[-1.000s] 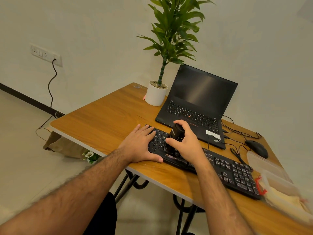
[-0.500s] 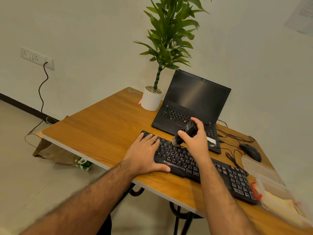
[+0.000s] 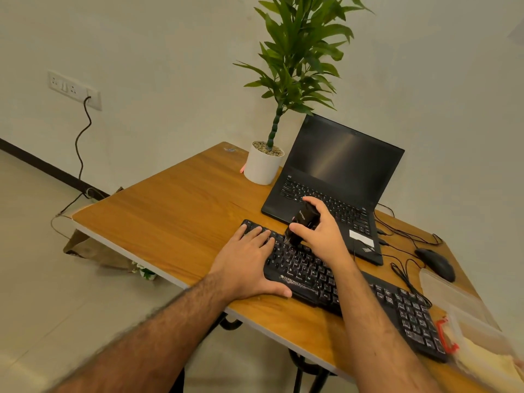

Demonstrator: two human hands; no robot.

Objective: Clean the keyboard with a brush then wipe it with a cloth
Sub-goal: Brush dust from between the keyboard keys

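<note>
We see a wooden table [image 3: 175,222] set near a pale wall, its near edge running diagonally from upper left to lower right. Its left half is bare wood and gives the widest open room. At the far side an open black laptop [image 3: 331,180] stands with a potted plant [image 3: 265,163] just beside its left corner. The black keyboard [image 3: 354,287] lies in front of the laptop, parallel to the near table edge and close to it. Along the right edge we note clear plastic containers [image 3: 459,296], touching or nearly touching the keyboard's right end, and a black mouse [image 3: 435,263] with loose cables [image 3: 402,270] between laptop and keyboard; this side is crowded.

Our left hand [image 3: 249,262] lies flat, fingers spread, on the keyboard's left end, thumb along its front edge. Our right hand [image 3: 320,231] is closed around a small black brush [image 3: 302,225], held tilted above the keyboard's upper rows, bristle end [image 3: 293,238] down at the keys; we cannot tell whether the bristles touch. The right forearm crosses the keyboard's middle and hides those keys.
</note>
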